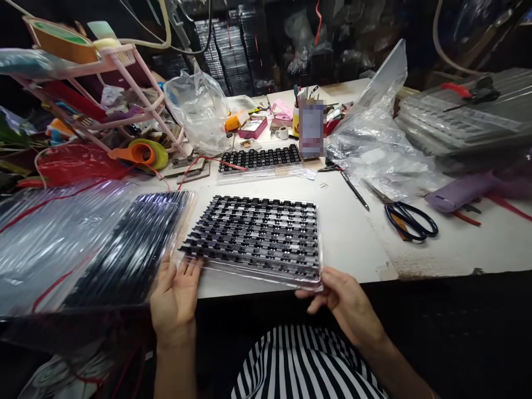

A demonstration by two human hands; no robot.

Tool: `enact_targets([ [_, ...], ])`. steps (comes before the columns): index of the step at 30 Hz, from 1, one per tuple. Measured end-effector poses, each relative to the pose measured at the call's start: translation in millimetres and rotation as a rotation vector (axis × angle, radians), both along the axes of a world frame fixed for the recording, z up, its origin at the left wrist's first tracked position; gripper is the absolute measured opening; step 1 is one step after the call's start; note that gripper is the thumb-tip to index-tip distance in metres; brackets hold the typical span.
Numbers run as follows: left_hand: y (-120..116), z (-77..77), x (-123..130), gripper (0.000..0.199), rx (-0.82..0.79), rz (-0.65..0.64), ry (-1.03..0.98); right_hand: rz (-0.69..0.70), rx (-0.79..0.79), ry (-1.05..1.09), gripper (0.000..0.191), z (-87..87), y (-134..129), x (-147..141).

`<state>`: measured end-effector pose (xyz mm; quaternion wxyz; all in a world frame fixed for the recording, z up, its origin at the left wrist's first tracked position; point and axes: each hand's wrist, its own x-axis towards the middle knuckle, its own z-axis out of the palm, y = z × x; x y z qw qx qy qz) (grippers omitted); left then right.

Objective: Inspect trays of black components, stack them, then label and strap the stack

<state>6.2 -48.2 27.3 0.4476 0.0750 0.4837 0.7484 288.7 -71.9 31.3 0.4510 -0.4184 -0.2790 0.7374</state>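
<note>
Holding clear plastic tray point(266, 270) of black parts point(253, 235) at table's front edge: right hand point(347, 302) pinching near corner, left hand point(177, 293) palm-up, fingers spread beneath left end. Likely light, flexible, slippery; opposite rims best grip. Parts possibly loose, blur obscuring seating.

A workshop, by its cluttered workbench point(353, 249), scissors point(409, 219) and stacked trays point(124, 249).

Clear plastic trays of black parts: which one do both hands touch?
The nearer tray: the left hand and right hand touch its front corners; the farther tray lies untouched.
</note>
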Motion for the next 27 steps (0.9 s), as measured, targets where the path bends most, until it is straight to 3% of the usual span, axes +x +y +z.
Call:
enact_targets([
  [2, 3, -0.6, 3, 0.031, 0.070, -0.004, 0.040, 0.081, -0.046, -0.074, 0.035, -5.9, -11, -5],
  [7, -8, -3.9, 17, 0.040, 0.137, -0.038, 0.097, 0.105, -0.014, -0.265, 0.041, -22.2, -15, -7],
  [17, -38, -5.8, 32, 0.051, 0.135, -0.123, 0.126, 0.095, 0.050, -0.412, 0.041, -25.1, -16, -7],
  [20, -43, -2.5, 39, 0.056, 0.090, -0.097, 0.166, 0.178, 0.136, -0.631, 0.040, -22.9, -26, -13],
  [24, -50, 1.7, 48, 0.057, 0.015, -0.089, 0.224, 0.435, 0.305, -0.848, 0.040, -9.3, -31, -10],
  [25, -51, 1.9, 49, 0.056, -0.004, -0.101, 0.225, 0.440, 0.353, -0.890, 0.040, -4.9, -26, -5],
  [27, -54, 1.2, 53, 0.055, -0.022, -0.145, 0.218, 0.314, 0.452, -0.984, 0.036, 2.2, -6, 7],
])
